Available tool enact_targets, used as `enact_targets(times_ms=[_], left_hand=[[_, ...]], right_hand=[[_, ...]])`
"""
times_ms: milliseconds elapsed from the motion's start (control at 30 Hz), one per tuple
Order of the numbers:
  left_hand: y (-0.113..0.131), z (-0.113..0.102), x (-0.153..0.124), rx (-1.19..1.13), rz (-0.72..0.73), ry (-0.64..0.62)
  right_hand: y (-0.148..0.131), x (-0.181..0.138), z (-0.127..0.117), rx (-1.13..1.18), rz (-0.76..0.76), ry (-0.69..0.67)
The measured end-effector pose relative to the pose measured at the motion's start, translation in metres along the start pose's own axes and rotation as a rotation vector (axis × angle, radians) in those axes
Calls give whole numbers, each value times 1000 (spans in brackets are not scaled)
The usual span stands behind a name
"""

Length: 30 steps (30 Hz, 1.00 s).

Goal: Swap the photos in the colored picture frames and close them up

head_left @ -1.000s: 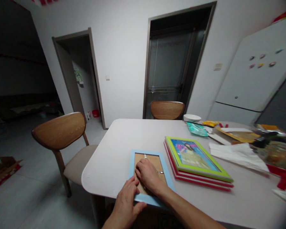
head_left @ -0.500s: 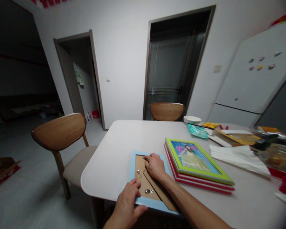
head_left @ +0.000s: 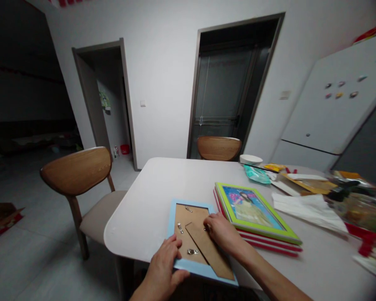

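Observation:
A light blue picture frame (head_left: 202, 269) lies face down at the table's near edge, its brown backing board (head_left: 183, 215) showing. A brown easel stand (head_left: 209, 251) runs slantwise across the backing. Metal hanging clips (head_left: 192, 251) sit along the backing's top, left and bottom sides. My left hand (head_left: 166, 263) grips the frame's near left corner, fingers on top and thumb along the front edge. Over the right side of the frame, my right hand (head_left: 222, 234) has its fingers pinched on a small metal clip, mostly hidden by the fingertips.
To the right is a stack of picture frames, a green one (head_left: 260, 228) on top of red ones. Farther right lie white paper (head_left: 307, 209), a teal packet (head_left: 257, 174) and a white bowl (head_left: 250, 159). Wooden chairs (head_left: 78, 171) stand left and behind the white table (head_left: 138, 217).
My right hand has moved from the clip at the backing's top to the one at its right side, uncovering the top clip. My left hand stays on the frame's corner.

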<state>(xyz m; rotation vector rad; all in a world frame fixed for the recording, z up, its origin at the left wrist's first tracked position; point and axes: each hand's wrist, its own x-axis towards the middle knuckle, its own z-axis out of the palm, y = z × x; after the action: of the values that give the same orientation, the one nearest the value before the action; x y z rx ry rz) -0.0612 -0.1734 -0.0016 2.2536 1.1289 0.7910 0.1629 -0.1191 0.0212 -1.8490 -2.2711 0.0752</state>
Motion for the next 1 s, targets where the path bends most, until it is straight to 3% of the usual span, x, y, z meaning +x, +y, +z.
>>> enact_targets(times_ms=[233,400,500,633,733,867,1000], left_hand=[[12,-2,-1,161,-44,-104],[23,19,10,242,43,-170],[26,18,12,171,34,-150],[37,-1,11,-93,-4,15],[50,-8,12,-410,-77,223],[52,-5,14,-895,-148,417],[37,-5,11,-1046,-231,515]], right_hand=[[-7,-7,3,27,2,56],[-14,-24,8,226,-24,165],[-14,-29,6,375,33,284],[-18,-28,-11,692,206,411],[-32,-27,-18,903,265,388],[-57,-34,-5,888,112,187],[-65,-43,9,702,-29,103]])
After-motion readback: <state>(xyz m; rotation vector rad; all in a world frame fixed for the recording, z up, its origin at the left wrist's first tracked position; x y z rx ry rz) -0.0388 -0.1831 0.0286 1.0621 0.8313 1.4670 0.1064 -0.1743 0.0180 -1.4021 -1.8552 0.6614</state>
